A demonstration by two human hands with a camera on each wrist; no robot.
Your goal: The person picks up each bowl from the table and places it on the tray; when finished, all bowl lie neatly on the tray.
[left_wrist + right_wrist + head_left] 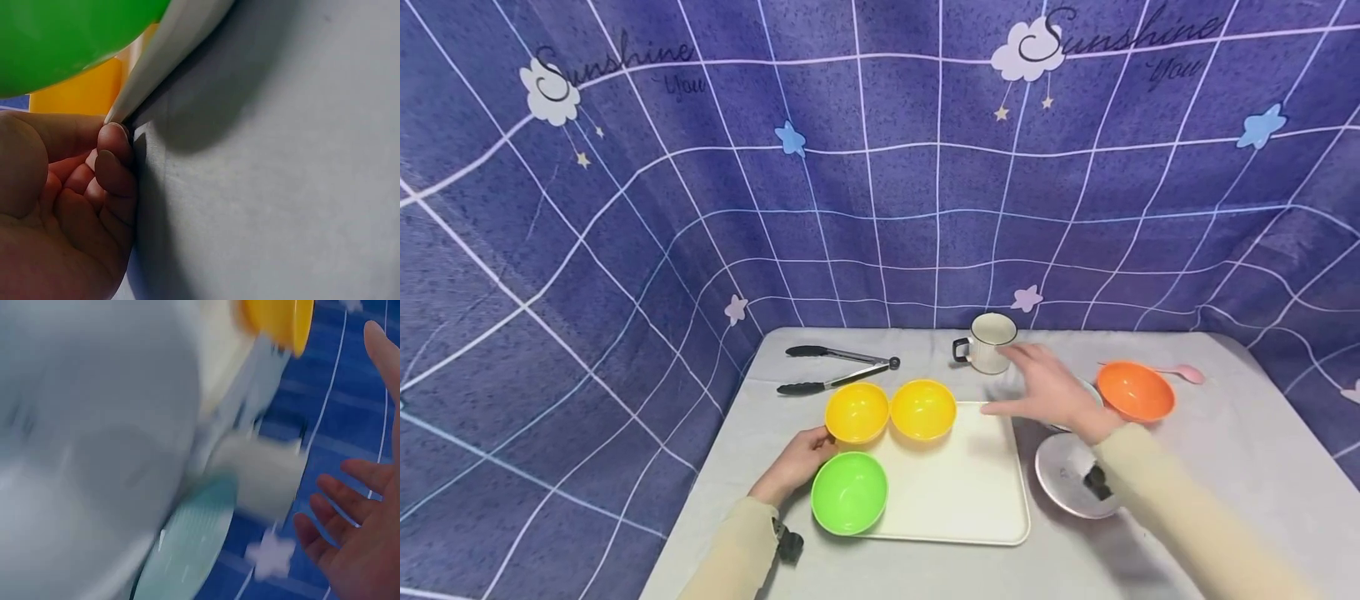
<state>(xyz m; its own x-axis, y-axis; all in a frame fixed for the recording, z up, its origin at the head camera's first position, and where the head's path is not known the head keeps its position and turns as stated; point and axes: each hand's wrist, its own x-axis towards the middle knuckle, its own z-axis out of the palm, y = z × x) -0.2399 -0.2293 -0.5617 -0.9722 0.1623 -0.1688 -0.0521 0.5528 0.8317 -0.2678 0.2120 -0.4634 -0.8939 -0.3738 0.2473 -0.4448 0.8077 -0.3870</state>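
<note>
My left hand (801, 462) pinches the left rim of a cream tray (955, 492), its fingertips at the edge in the left wrist view. On the tray's left end sits a green bowl (850, 493), close beside that hand. Two yellow bowls, one on the left (857, 412) and one on the right (923, 410), stand side by side along the tray's far edge. My right hand (1048, 387) is in the air with fingers spread and nothing in them. Nearest to it is a white mug (988, 357) with a dark rim and handle.
Black-handled tongs (850, 375) lie behind the yellow bowls. Right of the tray are a greyish dish (1067, 477), a pale teal dish (187, 550) partly hidden by my right hand, an orange bowl (1135, 392) and a pink spoon (1187, 373). A blue curtain (895, 183) hangs behind the table.
</note>
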